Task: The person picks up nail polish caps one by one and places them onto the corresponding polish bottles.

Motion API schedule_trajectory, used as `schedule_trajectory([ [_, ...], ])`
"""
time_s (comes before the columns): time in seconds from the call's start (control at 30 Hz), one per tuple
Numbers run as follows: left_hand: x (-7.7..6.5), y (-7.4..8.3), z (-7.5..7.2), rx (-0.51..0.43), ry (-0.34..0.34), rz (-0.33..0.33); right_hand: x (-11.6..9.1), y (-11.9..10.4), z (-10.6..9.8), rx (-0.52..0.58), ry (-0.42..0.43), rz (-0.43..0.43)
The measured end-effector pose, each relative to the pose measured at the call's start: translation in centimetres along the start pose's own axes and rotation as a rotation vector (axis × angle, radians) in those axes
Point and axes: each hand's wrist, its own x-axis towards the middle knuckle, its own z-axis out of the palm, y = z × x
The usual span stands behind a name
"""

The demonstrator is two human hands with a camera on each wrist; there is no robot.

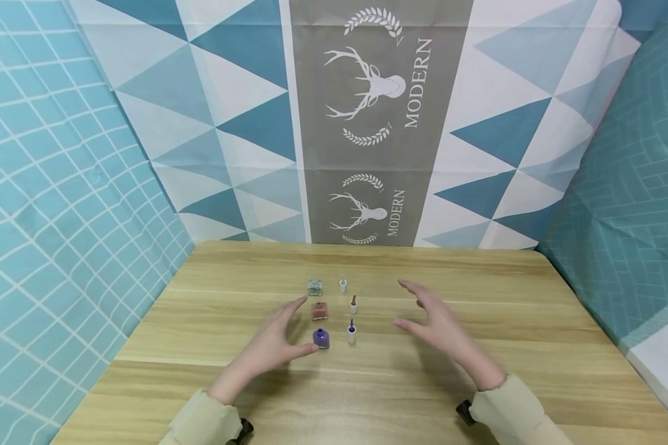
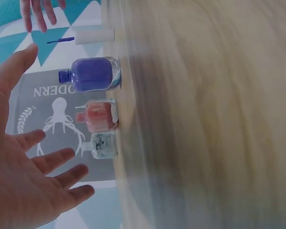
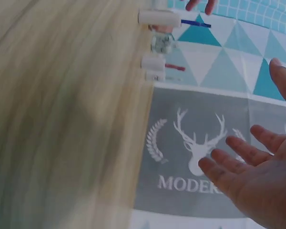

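Observation:
Three uncapped nail polish bottles stand in a column on the table: a purple bottle (image 1: 321, 339) nearest, a reddish bottle (image 1: 319, 311) behind it, and a clear glittery bottle (image 1: 315, 287) farthest. To their right, three white caps stand with brushes pointing up: the purple-brush cap (image 1: 352, 334), the red-brush cap (image 1: 353, 306) and the pale-brush cap (image 1: 342, 285). My left hand (image 1: 278, 340) is spread just left of the bottles, thumb near the purple one; the left wrist view shows its palm holding nothing. My right hand (image 1: 436, 324) hovers right of the caps, fingers extended, holding nothing.
The wooden table (image 1: 479, 278) runs back to a patterned cloth backdrop (image 1: 367, 123) with deer prints. Tile-patterned cloth (image 1: 61, 185) hangs on the left, and teal cloth (image 1: 634, 216) on the right. Each wrist carries a black strap below a pale sleeve (image 1: 208, 420).

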Motion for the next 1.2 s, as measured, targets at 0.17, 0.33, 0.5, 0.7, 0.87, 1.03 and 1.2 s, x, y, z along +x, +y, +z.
schedule_trajectory([
  [0.17, 0.6, -0.3, 0.5, -0.115, -0.039, -0.020, 1.2, 0.2, 1.8, 0.173, -0.045, -0.036],
  [0.33, 1.2, -0.7, 0.9, -0.255, -0.070, -0.005, 2.1, 0.2, 3.5, 0.285, -0.091, -0.050],
  [0.5, 1.5, -1.1, 1.3, -0.396, -0.145, 0.011, 2.6, 0.0, 5.2, 0.372, -0.160, -0.001],
  [0.7, 1.7, -1.3, 1.9, -0.500, -0.195, -0.101, 2.6, -1.7, 5.5, 0.387, -0.235, 0.043],
  [0.87, 2.0, -1.7, 2.3, -0.579, -0.198, -0.162, 3.1, 0.0, 6.8, 0.354, -0.310, 0.042],
  [1.03, 2.2, -1.7, 2.4, -0.638, -0.200, -0.223, 3.6, 0.3, 7.5, 0.329, -0.369, 0.036],
  [1.2, 2.3, -1.3, 2.5, -0.614, -0.183, -0.243, 3.9, 0.6, 8.0, 0.375, -0.424, 0.036],
])
